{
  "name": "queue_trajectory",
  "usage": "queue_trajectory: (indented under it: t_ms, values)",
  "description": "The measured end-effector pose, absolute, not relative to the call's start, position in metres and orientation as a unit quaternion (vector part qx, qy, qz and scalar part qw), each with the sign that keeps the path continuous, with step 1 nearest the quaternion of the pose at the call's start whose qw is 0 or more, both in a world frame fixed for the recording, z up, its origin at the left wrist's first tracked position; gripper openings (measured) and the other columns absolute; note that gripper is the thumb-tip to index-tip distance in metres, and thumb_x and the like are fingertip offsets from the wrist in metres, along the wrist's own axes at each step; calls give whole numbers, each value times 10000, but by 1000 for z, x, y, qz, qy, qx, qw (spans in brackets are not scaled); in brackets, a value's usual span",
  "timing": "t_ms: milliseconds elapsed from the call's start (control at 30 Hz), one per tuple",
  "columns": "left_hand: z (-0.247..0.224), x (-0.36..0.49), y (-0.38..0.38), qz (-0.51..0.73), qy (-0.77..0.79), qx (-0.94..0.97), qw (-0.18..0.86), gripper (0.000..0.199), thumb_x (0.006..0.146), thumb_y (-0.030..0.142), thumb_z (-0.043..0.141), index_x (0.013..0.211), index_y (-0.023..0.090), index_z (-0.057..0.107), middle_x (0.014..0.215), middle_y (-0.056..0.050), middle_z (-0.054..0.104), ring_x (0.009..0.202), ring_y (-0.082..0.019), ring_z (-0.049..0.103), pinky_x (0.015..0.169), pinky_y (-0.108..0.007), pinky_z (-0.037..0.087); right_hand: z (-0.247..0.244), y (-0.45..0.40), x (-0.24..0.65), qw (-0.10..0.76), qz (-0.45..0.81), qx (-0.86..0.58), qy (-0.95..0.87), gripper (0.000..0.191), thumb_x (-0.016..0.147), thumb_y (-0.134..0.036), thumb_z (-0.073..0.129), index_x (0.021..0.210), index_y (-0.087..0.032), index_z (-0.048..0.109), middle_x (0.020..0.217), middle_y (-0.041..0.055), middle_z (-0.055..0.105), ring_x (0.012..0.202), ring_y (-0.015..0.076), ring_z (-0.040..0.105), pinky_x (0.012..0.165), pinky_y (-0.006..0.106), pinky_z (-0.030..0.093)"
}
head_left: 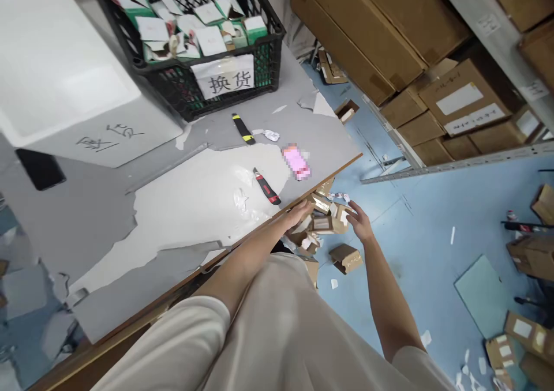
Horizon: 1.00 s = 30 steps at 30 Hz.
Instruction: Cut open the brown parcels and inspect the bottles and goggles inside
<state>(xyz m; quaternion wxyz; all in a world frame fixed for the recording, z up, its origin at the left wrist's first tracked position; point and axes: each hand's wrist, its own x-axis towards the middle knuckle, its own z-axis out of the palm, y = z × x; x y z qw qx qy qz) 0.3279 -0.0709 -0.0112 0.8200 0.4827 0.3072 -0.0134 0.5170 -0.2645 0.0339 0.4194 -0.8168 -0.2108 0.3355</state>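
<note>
L hand (299, 213) is at the table's wooden edge, ctr of frame, palm side down; its fingers are partly lost against the cartons, so can't tell if they grip anything. R hand (360, 222) is out over the floor just right of ctr, fingers apart & curved, nothing visible in them. Nearest both: a heap of opened brown cartons (322, 224), ctr of frame, below the table edge, btwn & beside the hands; contact unclear. One loose carton (345, 258) lies on the blue floor (402, 224) just below.

On the grey table (99, 198), w/ its torn white patch (186, 195): red/blk cutter (267, 187) near L hand, yellow/blk cutter (243, 129) farther up, crumpled paper (272, 135) beside it, pink item (296, 161) (pixelated) near the edge, blk phone-like slab (41, 169) at far L.

Upper L: big white bin (56, 51), then blk crate (268, 59) of small white/green boxes (211, 39), some torn open. Upper R: metal rack (454, 163) w/ big cartons (367, 27). Lower R: pale green sheet (485, 296), more boxes (532, 330).

Writing: crate sign (225, 76) reads 换货; bin has 2 handwritten chars, 2nd is 货, 1st uncertain. Labelled carton (467, 94) on rack: handwriting too small to read. No brand legible.
</note>
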Motion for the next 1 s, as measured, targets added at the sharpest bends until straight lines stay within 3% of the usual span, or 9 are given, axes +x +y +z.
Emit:
queue_trajectory:
  t_ms: [167, 333, 500, 633, 767, 867, 1000]
  values:
    - [21, 290, -16, 107, 357, 492, 787, 756, 693, 607, 676, 1299, 177, 536, 1377, -195, 511, 1305, -324, 456, 1100, -477, 318, 40, -136, 491, 442, 368, -755, -316, 673, 731, -524, 595, 1295, -165, 517, 1222, 173, 619, 1018, 261, 659, 949, 506, 486]
    - [58, 201, 34, 297, 486, 531, 628, 551, 710, 495, 698, 1141, 163, 615, 1232, -175, 610, 1112, -279, 597, 1003, -451, 436, 58, -12, 419, 430, 442, -669, -416, 573, 723, -420, 571, 1224, -141, 547, 1133, 156, 656, 932, 211, 674, 934, 443, 502]
    - [82, 79, 15, 325, 623, 491, 515, 554, 721, 523, 652, 1136, 158, 622, 1153, -164, 654, 991, -278, 644, 915, -428, 491, 66, 57, 320, 278, 479, -600, -578, 442, 739, -331, 537, 1150, -182, 604, 1050, 100, 694, 860, 197, 668, 857, 416, 527]
    - [96, -23, -68, 320, 716, 458, 418, 554, 663, 501, 694, 1112, 178, 658, 1054, -151, 695, 916, -317, 660, 902, -452, 479, 82, 69, 208, 113, 406, -475, -772, 407, 773, -291, 543, 1168, -226, 620, 974, 71, 701, 791, 202, 662, 827, 425, 526]
    - [104, -107, -197, 354, 823, 341, 287, 515, 672, 483, 693, 1082, 171, 684, 1133, -169, 669, 1088, -383, 600, 1000, -459, 404, 110, 43, 88, 72, 415, -232, -877, 492, 841, -301, 492, 1322, -200, 516, 1128, 102, 662, 825, 199, 662, 828, 401, 528]
    - [97, -146, -300, 362, 879, 212, 226, 573, 684, 515, 673, 1139, 168, 657, 1180, -161, 651, 1135, -387, 573, 1022, -453, 382, 123, 12, 14, 51, 419, -139, -896, 503, 866, -324, 472, 1353, -201, 486, 1182, 116, 637, 846, 205, 660, 781, 385, 541]
    - [68, -172, -415, 330, 911, 102, 226, 634, 694, 530, 642, 1203, 152, 614, 1237, -169, 625, 1180, -392, 544, 1026, -445, 371, 110, -28, -62, -84, 350, -45, -932, 468, 868, -301, 468, 1315, -176, 535, 1169, 128, 644, 862, 227, 666, 846, 426, 531]
